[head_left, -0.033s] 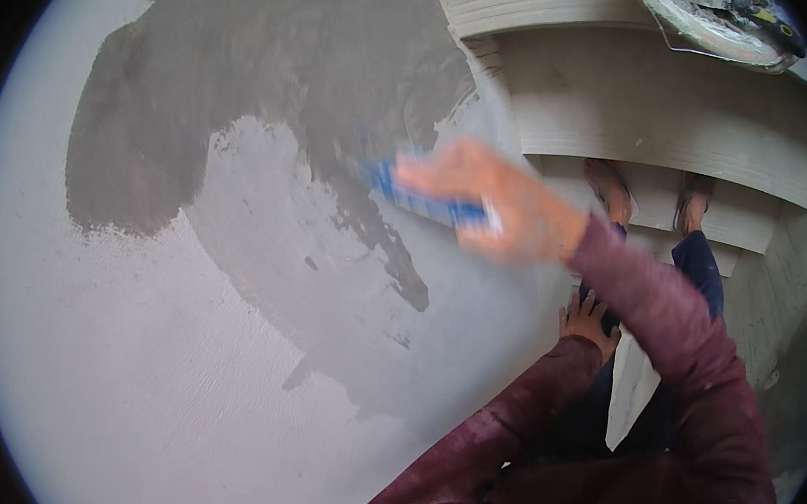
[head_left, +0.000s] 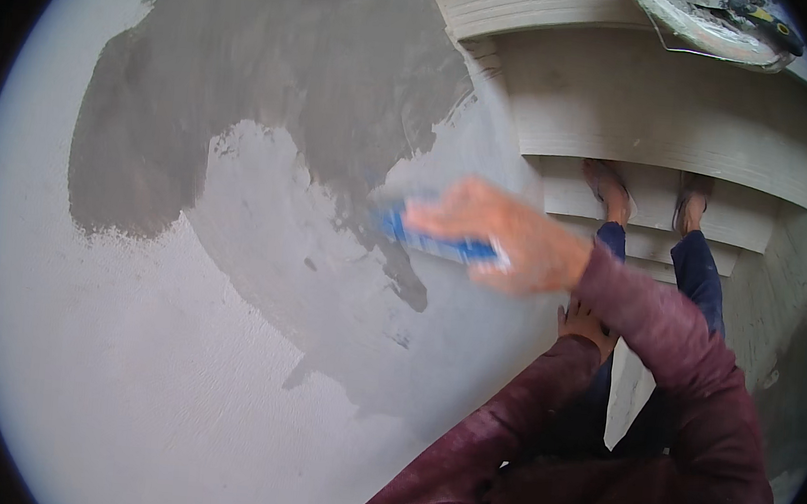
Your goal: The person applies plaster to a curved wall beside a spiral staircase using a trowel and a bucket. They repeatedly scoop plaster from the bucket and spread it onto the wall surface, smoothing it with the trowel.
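Note:
My right hand (head_left: 509, 241) is closed around a blue-handled trowel (head_left: 451, 244), held over the wall at its middle right. Motion smears the hand and the tool, so the blade does not show clearly. Under and beside it, a damp grey patch of plaster (head_left: 276, 62) spreads over the upper wall and tapers to a tongue below the trowel. My left hand (head_left: 591, 326) rests by my dark-trousered leg with its fingers spread and nothing in it; my right forearm partly covers it.
White wall (head_left: 158, 356) fills the left side. Curved pale steps (head_left: 661, 111) descend at the right, with my feet (head_left: 609, 190) on one of them. A plaster-smeared container (head_left: 715, 30) holding a black and yellow tool stands on the upper step.
My right hand and the trowel have moved down the wall and slightly right, so the forearm now covers more of my left hand. The left hand stays in place.

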{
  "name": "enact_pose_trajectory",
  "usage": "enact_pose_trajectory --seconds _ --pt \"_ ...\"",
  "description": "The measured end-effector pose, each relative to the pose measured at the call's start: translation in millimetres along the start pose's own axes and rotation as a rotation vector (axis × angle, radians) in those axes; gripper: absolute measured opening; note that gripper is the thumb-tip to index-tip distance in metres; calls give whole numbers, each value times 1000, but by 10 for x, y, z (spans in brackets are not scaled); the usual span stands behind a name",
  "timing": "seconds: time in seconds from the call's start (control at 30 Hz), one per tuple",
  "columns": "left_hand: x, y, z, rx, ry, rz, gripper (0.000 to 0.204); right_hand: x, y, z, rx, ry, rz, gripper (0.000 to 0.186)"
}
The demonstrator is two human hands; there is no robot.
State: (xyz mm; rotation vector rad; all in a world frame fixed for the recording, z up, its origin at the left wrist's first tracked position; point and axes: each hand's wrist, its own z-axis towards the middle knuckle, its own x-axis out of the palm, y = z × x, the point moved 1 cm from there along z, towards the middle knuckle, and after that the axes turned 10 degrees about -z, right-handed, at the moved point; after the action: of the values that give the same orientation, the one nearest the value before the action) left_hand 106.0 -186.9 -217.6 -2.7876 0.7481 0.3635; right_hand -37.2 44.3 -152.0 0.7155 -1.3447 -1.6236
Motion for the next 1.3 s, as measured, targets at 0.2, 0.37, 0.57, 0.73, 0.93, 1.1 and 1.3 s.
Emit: enact_pose_trajectory --seconds 0.2,0.37,0.57,0.73,0.93,1.1,1.3 --pt "-363 -242 -94 -119 130 83 60 -241 -499 -231 382 -1 335 62" --pt "-133 -132 -21 -45 62 19 59 35 -630 72 561 -347 220 58" --pt "-161 -132 -60 -41 65 47 64 821 114 57 386 -354 -102 63" --pt "229 45 201 -123 -49 -53 62 256 128 -513 427 -67 337 53" --pt "-397 -285 -84 -66 60 -22 61 -352 -804 46 1002 -248 603 29" --pt "-357 -138 -47 -52 21 -83 61 -169 -433 398 925 -123 709 17" --pt "-45 230 137 268 -145 -20 61 -33 234 459 565 -13 451 47"
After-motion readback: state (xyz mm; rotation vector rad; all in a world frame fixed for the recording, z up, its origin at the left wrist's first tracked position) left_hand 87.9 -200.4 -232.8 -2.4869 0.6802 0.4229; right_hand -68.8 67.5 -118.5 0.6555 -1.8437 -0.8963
